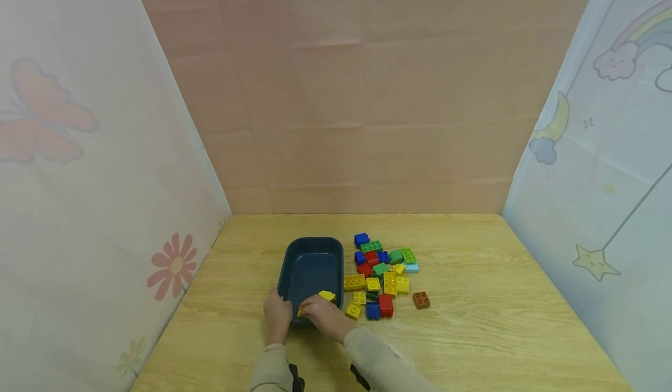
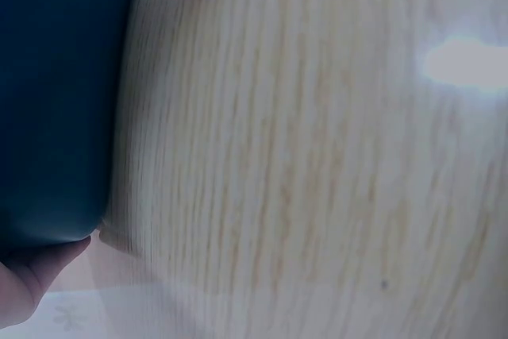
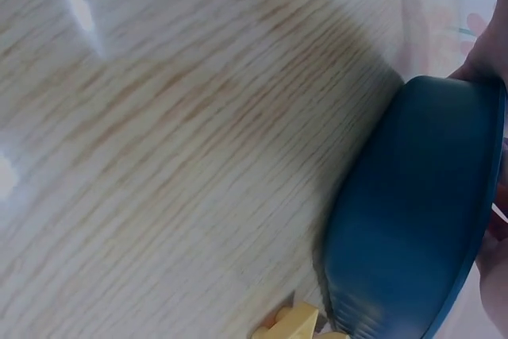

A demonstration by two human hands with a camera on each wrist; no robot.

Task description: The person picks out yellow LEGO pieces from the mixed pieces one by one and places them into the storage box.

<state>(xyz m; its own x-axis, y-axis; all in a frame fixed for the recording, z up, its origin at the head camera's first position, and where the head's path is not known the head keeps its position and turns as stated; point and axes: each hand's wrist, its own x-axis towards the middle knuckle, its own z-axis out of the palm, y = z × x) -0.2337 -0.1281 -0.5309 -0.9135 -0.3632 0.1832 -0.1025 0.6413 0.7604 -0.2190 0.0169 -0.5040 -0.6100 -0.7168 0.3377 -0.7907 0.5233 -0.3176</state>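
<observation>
While the left hand (image 1: 277, 315) held the near left edge of a dark blue tray (image 1: 315, 272), its fingers were bent over the rim, and the left wrist view showed a finger or thumb against the tray's corner at lower left. The tray sat on the wooden table (image 1: 499, 304), a little below and left of the middle of the head frame. The right hand (image 1: 328, 317) reached over the tray's near right part, its fingers curled, with an orange-yellow piece (image 1: 301, 311) pinched at the fingertips. A bright yellow piece (image 1: 327, 295) showed just beyond the knuckles; whether it was also held could not be told.

Right of the tray, near the bottom centre of the head frame, toy bricks lay in a loose cluster. At its top was a blue brick (image 1: 361, 240), with a green brick (image 1: 371, 246) just below it; a red brick (image 1: 385, 305) stood at the lower edge, and a brown brick (image 1: 421, 300) lay apart on the right. A plain brownish backdrop (image 1: 357, 100) rose behind the table, between a left sheet printed with a red flower (image 1: 175, 266) and a right one bearing a yellow star (image 1: 597, 262).
</observation>
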